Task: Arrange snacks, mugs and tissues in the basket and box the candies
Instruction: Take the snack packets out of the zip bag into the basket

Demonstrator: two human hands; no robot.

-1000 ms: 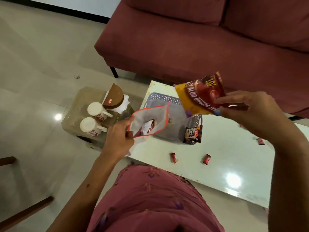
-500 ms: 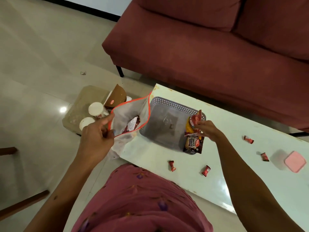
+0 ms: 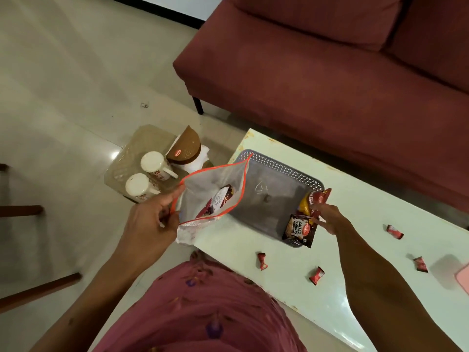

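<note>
Orange-rimmed clear plastic pouch point(image 3: 210, 196) is pinched open by left hand point(image 3: 149, 224) at centre frame, red-and-yellow snack packet point(image 3: 316, 200) is gripped by right hand point(image 3: 327, 217) in grey perforated plastic basket point(image 3: 269, 199).

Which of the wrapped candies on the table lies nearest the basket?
The candy just below the basket's near edge, leftmost of the four; the others lie farther right.

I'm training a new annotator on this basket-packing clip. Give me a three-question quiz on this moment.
1. True or false: both mugs already stand in the grey basket.
2. How many wrapped candies lie loose on the table?
3. What does the left hand hold? A) zip bag B) mug C) tissue holder

Key:
1. False; they sit on the low stool beside the table.
2. Four.
3. A, the clear zip bag; the right hand places a snack packet in the basket.
</note>
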